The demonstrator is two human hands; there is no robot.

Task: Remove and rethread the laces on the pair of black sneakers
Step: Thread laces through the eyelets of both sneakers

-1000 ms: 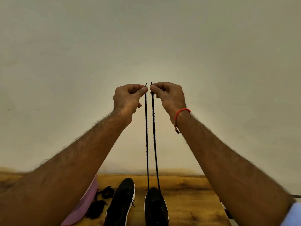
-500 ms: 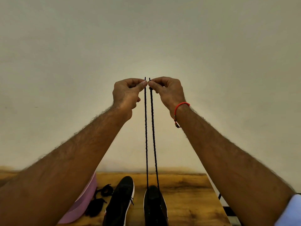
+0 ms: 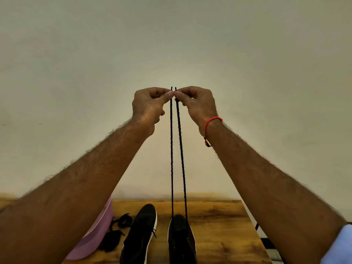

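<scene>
Your 2 arms reach up and forward, your left hand [image 3: 147, 105] and right hand [image 3: 198, 104] raised side by side, thumb and forefinger pinched, remaining fingers curled.

Black lace [image 3: 171, 159], red bracelet [image 3: 213, 120]

Soft, warm light pools on the wall [image 3: 171, 54] ahead of me and dims toward the corners. My forearms bulge wide at the edges; the picture's sharp, no glare.

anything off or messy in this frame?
Nothing damaged or spilled. Only a loose black lace lies bunched on the wooden table beside the left sneaker, against a pink cloth.
</scene>
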